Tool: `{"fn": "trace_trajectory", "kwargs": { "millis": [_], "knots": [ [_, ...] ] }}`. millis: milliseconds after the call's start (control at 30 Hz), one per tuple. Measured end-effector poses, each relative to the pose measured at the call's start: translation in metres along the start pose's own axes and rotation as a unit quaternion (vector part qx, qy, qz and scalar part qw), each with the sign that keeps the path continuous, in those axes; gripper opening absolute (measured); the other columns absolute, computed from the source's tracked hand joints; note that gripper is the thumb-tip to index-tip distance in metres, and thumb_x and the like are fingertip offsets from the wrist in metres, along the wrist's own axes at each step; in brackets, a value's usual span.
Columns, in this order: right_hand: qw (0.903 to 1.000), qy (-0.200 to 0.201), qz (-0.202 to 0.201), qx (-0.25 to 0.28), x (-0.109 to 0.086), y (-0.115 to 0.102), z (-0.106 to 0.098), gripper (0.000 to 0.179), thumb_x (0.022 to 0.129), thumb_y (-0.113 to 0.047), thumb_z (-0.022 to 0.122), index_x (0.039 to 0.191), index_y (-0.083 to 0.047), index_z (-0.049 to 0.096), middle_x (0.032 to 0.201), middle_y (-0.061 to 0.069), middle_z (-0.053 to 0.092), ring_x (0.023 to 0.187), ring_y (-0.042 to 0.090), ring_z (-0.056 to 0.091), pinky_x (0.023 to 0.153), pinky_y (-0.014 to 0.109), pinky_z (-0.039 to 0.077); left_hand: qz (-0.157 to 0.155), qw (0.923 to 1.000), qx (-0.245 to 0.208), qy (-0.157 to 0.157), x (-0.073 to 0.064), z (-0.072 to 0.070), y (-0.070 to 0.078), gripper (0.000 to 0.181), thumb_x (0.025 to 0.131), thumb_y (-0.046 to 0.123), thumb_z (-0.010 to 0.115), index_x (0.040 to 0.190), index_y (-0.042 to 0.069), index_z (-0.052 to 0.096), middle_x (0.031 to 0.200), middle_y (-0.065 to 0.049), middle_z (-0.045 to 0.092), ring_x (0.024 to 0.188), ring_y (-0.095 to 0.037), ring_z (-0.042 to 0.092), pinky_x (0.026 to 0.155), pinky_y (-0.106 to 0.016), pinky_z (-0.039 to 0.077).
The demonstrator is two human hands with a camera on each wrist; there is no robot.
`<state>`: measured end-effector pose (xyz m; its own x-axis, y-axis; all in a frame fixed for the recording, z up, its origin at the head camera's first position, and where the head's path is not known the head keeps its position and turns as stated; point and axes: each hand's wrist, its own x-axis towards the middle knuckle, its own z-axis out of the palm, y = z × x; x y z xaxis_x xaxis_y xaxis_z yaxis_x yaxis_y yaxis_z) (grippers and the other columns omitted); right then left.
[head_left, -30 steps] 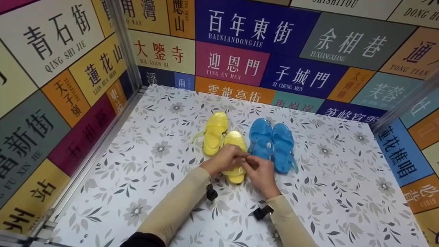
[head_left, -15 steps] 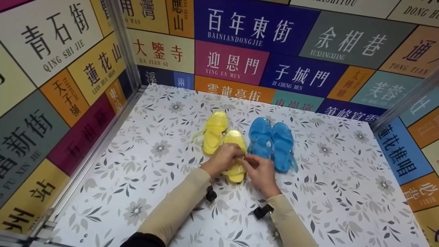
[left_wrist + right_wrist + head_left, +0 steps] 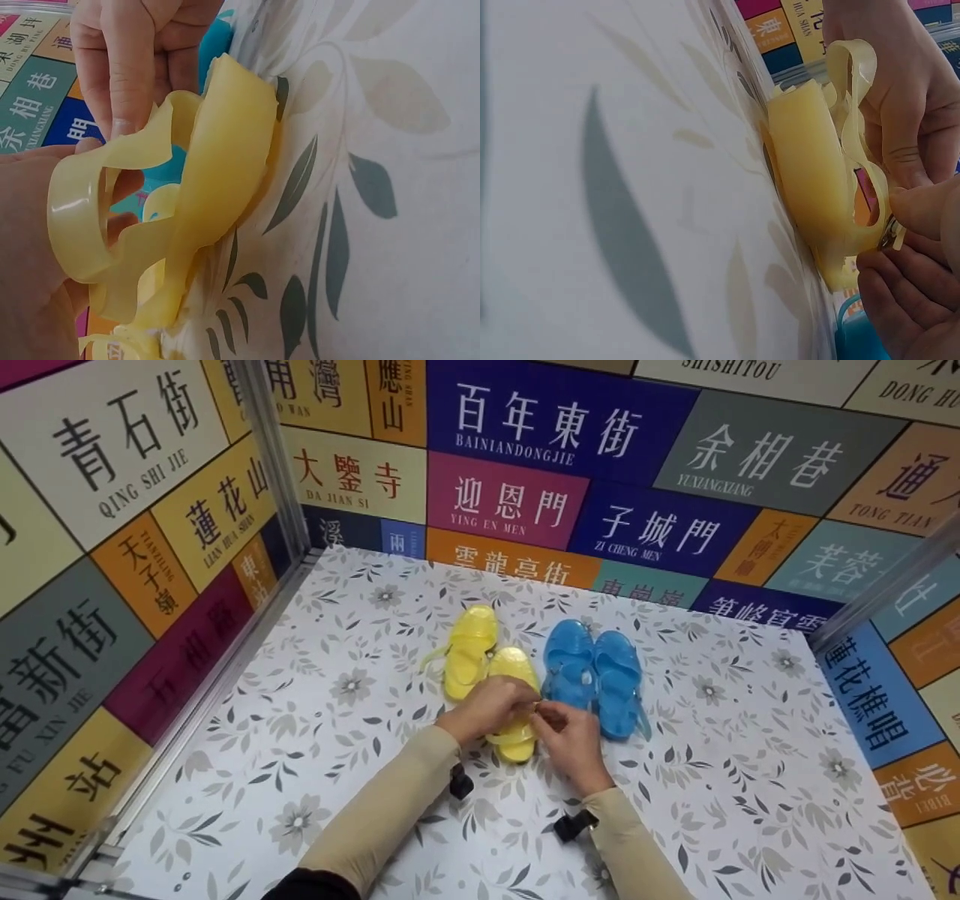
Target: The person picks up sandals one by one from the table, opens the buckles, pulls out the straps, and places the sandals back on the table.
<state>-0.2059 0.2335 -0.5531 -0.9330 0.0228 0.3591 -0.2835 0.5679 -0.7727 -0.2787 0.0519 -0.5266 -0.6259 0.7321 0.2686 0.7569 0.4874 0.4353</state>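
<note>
Back wall point(image 3: 555, 420) = coloured sign panels, Chinese chars w/ Latin lettering: BAINIANDONGJIE (dk blue), YING EN MEN (pink), ZI CHENG MEN (dk blue), YUXIANGXIANG (grey), DA JIAN SI (cream). L wall point(image 3: 127, 442): QING SHI JIE (white), LIAN HUA SHAN (yellow). Bench point(image 3: 375, 810) has white surface, grey floral print.

Near yellow sandal point(image 3: 516, 731) lies approx. mid-bench, sole down, both hands at its strap point(image 3: 79, 217). Left hand point(image 3: 491, 709): fingers curled, holding strap nr buckle; grip partly hidden. Right hand point(image 3: 568, 735): thumb + fingers pinch strap at small metal buckle point(image 3: 889, 232). Whether strap is thru buckle: can't tell.

Far yellow sandal point(image 3: 470, 652) just beside, further back & to L, own strap sticking out L. Blue sandals point(image 3: 619, 682), 1 pr, side by side to R of near yellow sandal, close to right hand. Beige sleeves point(image 3: 390, 810) on both arms; black device point(image 3: 575, 825) at R wrist, similar at L.
</note>
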Motion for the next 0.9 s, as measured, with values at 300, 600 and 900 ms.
{"fn": "trace_trajectory", "kwargs": {
  "millis": [300,600,900],
  "knots": [
    [0.9999,0.007,-0.008,0.004,-0.0008,0.0005,0.0016,0.019,0.088,-0.006,0.083,0.107,-0.003,0.081,0.096,0.009,0.081,0.084,0.023,0.077,0.074,0.035,0.064,-0.030,0.9988,-0.032,-0.020,0.0007,0.0052,0.0018,0.023,0.103,0.018,0.069,0.123,0.013,0.077,0.114,-0.001,0.079,0.105,-0.017,0.075,0.094,-0.024,0.057],
    [0.9997,0.007,-0.020,0.010,-0.0008,0.0002,0.0032,0.019,0.089,-0.006,0.083,0.107,-0.002,0.081,0.095,0.008,0.081,0.083,0.021,0.077,0.072,0.027,0.062,-0.026,0.9987,-0.042,-0.009,0.0001,0.0047,0.0021,0.018,0.100,0.011,0.071,0.116,0.011,0.080,0.105,-0.003,0.079,0.100,-0.019,0.073,0.090,-0.025,0.057],
    [0.9998,0.002,-0.006,0.017,0.0001,-0.0022,0.0035,0.019,0.090,-0.010,0.083,0.108,-0.004,0.082,0.098,0.006,0.081,0.085,0.018,0.077,0.075,0.027,0.062,-0.022,0.9995,-0.023,0.002,0.0002,0.0052,0.0023,0.023,0.092,-0.001,0.071,0.110,0.011,0.081,0.101,-0.002,0.078,0.095,-0.018,0.072,0.089,-0.025,0.057]
  ]
}}
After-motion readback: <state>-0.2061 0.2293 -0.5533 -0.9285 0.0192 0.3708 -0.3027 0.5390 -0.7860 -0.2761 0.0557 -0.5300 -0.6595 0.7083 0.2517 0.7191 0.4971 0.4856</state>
